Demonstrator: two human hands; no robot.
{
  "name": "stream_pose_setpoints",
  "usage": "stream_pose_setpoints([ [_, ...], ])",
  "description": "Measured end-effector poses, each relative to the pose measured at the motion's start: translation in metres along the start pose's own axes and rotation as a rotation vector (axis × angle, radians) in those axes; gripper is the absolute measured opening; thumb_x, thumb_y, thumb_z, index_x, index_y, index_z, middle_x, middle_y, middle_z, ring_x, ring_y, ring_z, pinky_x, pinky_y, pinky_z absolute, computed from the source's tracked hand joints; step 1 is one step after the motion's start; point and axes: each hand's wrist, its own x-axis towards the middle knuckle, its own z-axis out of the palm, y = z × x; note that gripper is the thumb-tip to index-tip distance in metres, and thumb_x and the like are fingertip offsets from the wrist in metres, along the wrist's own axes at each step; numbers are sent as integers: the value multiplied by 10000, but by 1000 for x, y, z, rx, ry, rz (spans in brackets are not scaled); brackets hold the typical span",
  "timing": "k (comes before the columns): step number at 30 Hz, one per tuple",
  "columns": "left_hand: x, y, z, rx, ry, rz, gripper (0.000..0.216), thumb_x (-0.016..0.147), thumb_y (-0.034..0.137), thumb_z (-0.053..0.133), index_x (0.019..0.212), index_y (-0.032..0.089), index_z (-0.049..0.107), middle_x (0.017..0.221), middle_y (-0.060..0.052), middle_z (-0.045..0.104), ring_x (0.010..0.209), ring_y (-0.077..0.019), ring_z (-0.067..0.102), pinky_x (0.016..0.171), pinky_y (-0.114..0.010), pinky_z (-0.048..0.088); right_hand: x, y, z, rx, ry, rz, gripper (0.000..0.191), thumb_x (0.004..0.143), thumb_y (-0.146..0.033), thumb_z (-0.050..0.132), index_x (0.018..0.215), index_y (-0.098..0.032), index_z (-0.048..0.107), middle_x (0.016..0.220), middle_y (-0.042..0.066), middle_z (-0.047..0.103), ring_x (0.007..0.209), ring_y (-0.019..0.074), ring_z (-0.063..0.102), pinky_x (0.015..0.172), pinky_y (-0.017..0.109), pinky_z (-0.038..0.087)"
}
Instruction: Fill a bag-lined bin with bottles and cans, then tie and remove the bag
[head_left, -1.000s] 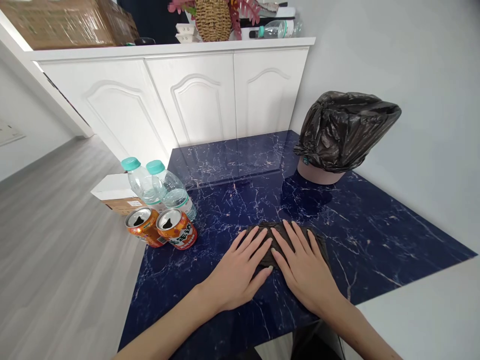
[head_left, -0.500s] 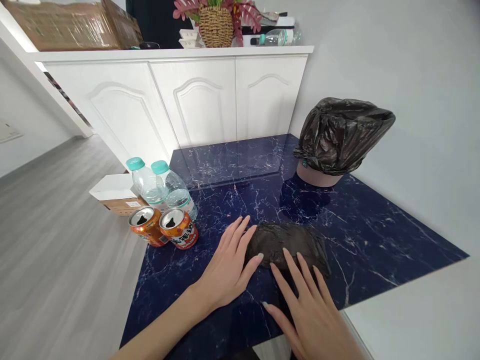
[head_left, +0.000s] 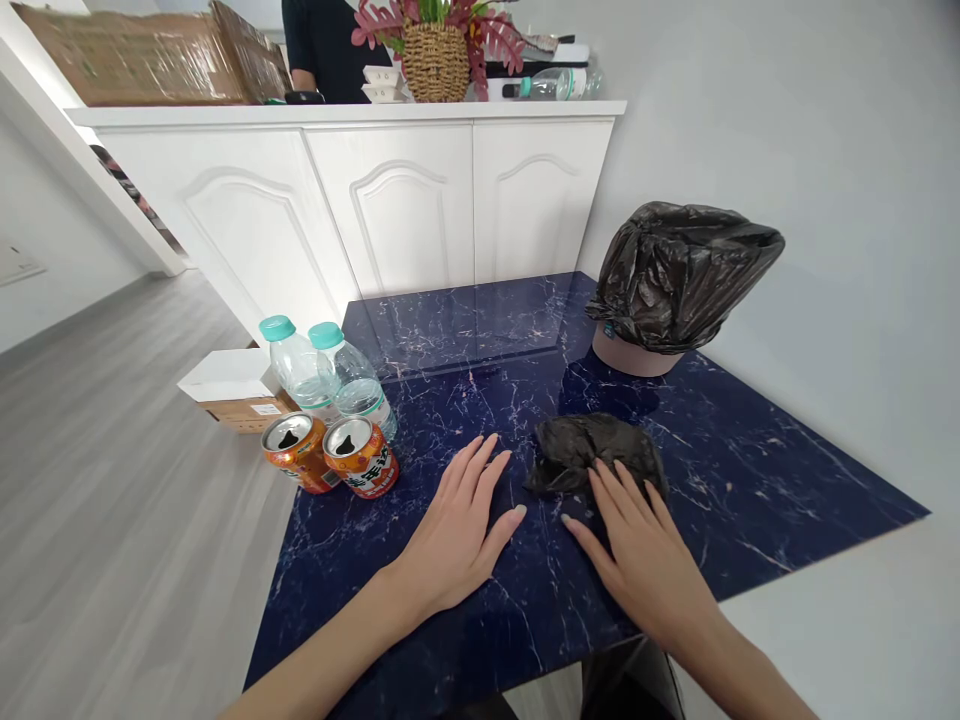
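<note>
My left hand (head_left: pixel 466 530) lies flat on the dark blue marbled table (head_left: pixel 480 400), fingers stretched out, holding nothing. A crumpled black plastic bag (head_left: pixel 592 445) rests on the table to the right of it, a small gap apart. My right hand (head_left: pixel 637 540) is spread, its fingertips over the bag's near edge; whether they press on it I cannot tell. Left of my left hand stand two opened orange drink cans (head_left: pixel 361 458), with two clear bottles (head_left: pixel 352 375) with turquoise caps just behind them.
A bin (head_left: pixel 637 355) lined with a black bag (head_left: pixel 682 270) stands at the table's far right, by the wall. Beyond the table is a white cabinet (head_left: pixel 412 200) bearing a basket plant (head_left: pixel 436 62) and a large carton (head_left: pixel 142 55). Behind it stands a person (head_left: pixel 337 50). A small box (head_left: pixel 240 390) is at left.
The black bag has shifted away from me and slightly right, and is more bunched up. My right hand has moved forward and right. My left hand has stayed nearly in place.
</note>
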Motion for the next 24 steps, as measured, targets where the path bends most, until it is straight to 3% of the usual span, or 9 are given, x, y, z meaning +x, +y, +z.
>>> stream_pose_setpoints([
  [5, 0, -2, 2, 4, -21, -12, 613, 1146, 465, 455, 1698, 264, 279, 1799, -129, 310, 1691, -318, 237, 1346, -611, 346, 12, 71, -3, -50, 25, 76, 787, 1128, -611, 265, 1692, -76, 389, 1704, 190, 477, 1616, 386, 393, 1311, 638, 338],
  [9, 0, -2, 3, 3, -24, -9, 609, 1146, 465, 458, 1696, 268, 285, 1798, -126, 313, 1689, -318, 247, 1343, -615, 350, 21, 144, -16, -93, 99, 71, 773, 1129, -534, 305, 1719, -34, 287, 1741, 249, 389, 1628, 404, 365, 1320, 598, 346],
  [14, 0, -2, 3, -6, -40, -24, 610, 1146, 478, 452, 1700, 283, 291, 1801, -116, 311, 1687, -325, 250, 1337, -621, 360, 16, 216, -32, -152, 118, 15, 760, 1112, -532, 308, 1732, -95, 274, 1763, 214, 365, 1636, 417, 344, 1331, 626, 331],
  [19, 0, -4, 6, -12, -34, -23, 614, 1142, 488, 455, 1704, 299, 293, 1794, -107, 330, 1683, -332, 263, 1334, -628, 361, -1, 239, -45, -52, 43, -113, 537, 1111, -453, 362, 1522, -187, 584, 1700, 130, 501, 1586, 372, 454, 1351, 615, 318],
  [21, 0, -4, 7, -5, -38, -20, 609, 1142, 488, 454, 1700, 299, 300, 1791, -107, 337, 1679, -332, 274, 1332, -624, 367, -6, 236, -53, 19, 44, -117, 450, 1102, -478, 414, 1368, -232, 681, 1628, 88, 593, 1506, 370, 559, 1311, 620, 397],
  [22, 0, -4, 7, -1, -43, -20, 605, 1142, 488, 454, 1698, 298, 306, 1790, -108, 338, 1677, -332, 278, 1330, -619, 372, -8, 232, -58, 49, 34, -89, 429, 1092, -508, 442, 1330, -260, 698, 1566, 75, 652, 1419, 370, 640, 1231, 608, 503],
  [24, 0, -4, 8, 6, -53, -19, 597, 1143, 487, 452, 1692, 298, 317, 1791, -106, 337, 1676, -330, 283, 1328, -609, 381, -11, 223, -67, 107, -18, 13, 432, 1067, -570, 484, 1342, -310, 693, 1412, 73, 755, 1113, 348, 791, 881, 509, 692],
])
